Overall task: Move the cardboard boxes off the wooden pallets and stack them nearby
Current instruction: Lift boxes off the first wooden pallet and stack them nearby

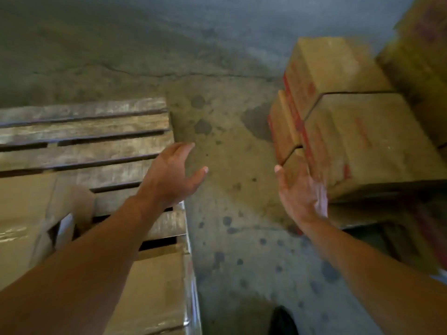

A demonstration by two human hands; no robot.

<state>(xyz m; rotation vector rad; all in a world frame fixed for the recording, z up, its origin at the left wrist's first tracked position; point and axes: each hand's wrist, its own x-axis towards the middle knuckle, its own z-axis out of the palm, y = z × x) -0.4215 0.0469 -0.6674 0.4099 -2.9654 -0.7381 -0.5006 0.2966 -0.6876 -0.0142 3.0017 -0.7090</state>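
Observation:
A wooden pallet (pixel 84 131) lies at the left with bare slats at its far end. Cardboard boxes (pixel 154 286) sit on its near part, under my left forearm. On the right stands a stack of brown cardboard boxes with red print (pixel 367 141), a further box (pixel 331 66) behind it. My left hand (pixel 169 175) hovers open over the pallet's right edge, fingers spread, holding nothing. My right hand (pixel 302 192) is open too, palm toward the near corner of the stack; the blur hides whether it touches.
Stained, cracked concrete floor (pixel 229 165) runs between the pallet and the stack. More boxes (pixel 420 44) rise at the far right edge. A dark shoe tip (pixel 283 320) shows at the bottom. Another torn box (pixel 29 213) lies at the left.

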